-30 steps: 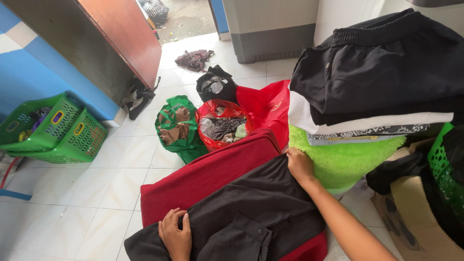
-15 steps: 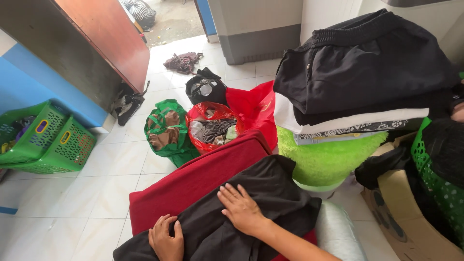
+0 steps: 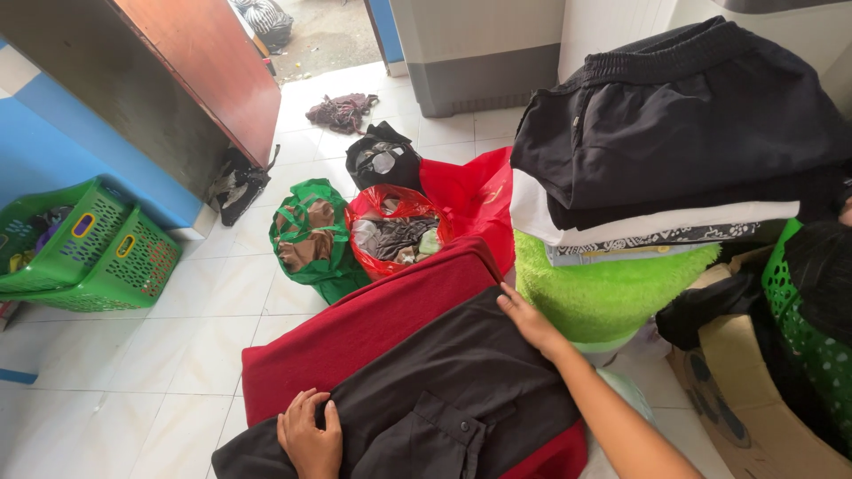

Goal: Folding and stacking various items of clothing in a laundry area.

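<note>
Both of our hands lie flat on the black garment (image 3: 444,390), which is spread over a red cushion (image 3: 373,328) just in front of us. Our left hand (image 3: 311,435) presses the near left edge with its fingers close together and extended, gripping nothing. Our right hand (image 3: 531,321) has slid from the middle of the cloth, where it lay half a second ago, out to the far right corner, next to the fuzzy green mat (image 3: 612,288); its fingers are also stretched flat, not pinching. A second ago that hand was at much the same corner, so we judge this to be a smoothing stroke, back and forth, and the fabric now looks flatter, with a buttoned flap (image 3: 448,426) showing near us. Beside us a stack of folded dark clothes (image 3: 674,133) rests on the mat. Beyond the cushion stand a green bag (image 3: 306,235), a red bag (image 3: 395,226) and a black bag (image 3: 382,158), all stuffed with laundry, and green baskets (image 3: 84,248) sit at the left wall.
</note>
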